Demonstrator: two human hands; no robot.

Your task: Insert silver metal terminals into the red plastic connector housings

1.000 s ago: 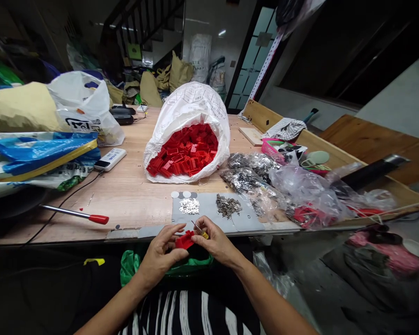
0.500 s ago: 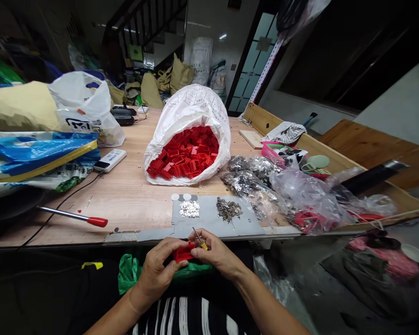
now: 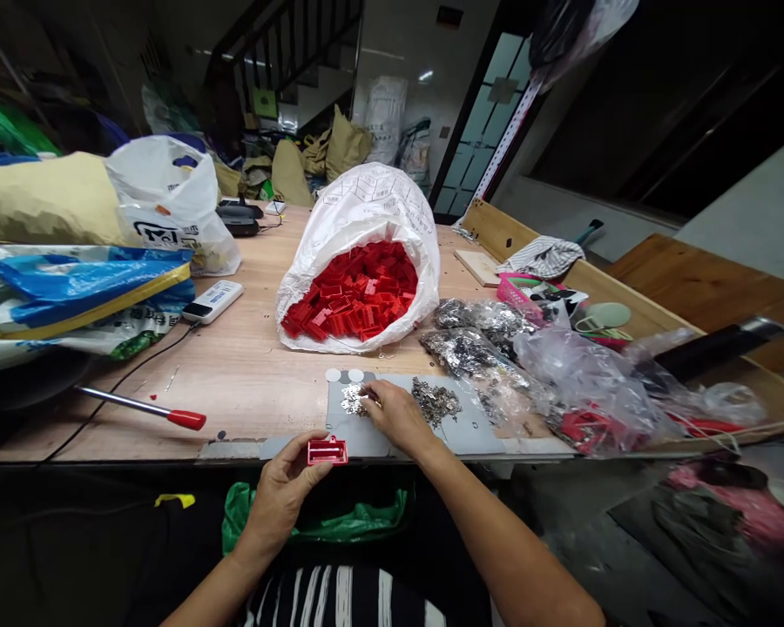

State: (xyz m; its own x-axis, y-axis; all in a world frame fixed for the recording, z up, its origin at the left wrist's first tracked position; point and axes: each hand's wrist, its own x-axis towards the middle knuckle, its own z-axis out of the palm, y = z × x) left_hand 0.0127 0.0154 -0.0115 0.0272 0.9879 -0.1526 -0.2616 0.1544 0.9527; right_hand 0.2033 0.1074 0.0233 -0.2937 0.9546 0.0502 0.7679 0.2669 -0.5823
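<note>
My left hand point(image 3: 282, 489) grips a small red plastic case point(image 3: 327, 452) at its left end, with the open hollow side facing me, just off the table's front edge. Over the grey mat point(image 3: 476, 427), my right hand point(image 3: 397, 421) reaches down with its fingers pinched at the right side of a pile of shiny flat metal pieces point(image 3: 351, 401). Whatever sits between those fingertips is too small or too covered to make out. The yellow-handled tool is not visible now. Right of that hand lies a pile of darker small metal parts point(image 3: 436, 401).
A white woven sack point(image 3: 366, 196) full of red plastic cases point(image 3: 356, 296) lies behind the mat. Clear bags of metal parts point(image 3: 474, 357) crowd the right side. A red-handled lever point(image 3: 186, 420), a white power bank point(image 3: 212, 302) and bulky bags point(image 3: 84, 292) occupy the left. A green bag point(image 3: 359, 521) hangs below the table edge.
My right hand has left the red case and moved up to the shiny metal pile; the yellow-handled tool is no longer visible. My left hand has shifted slightly left, still holding the case.
</note>
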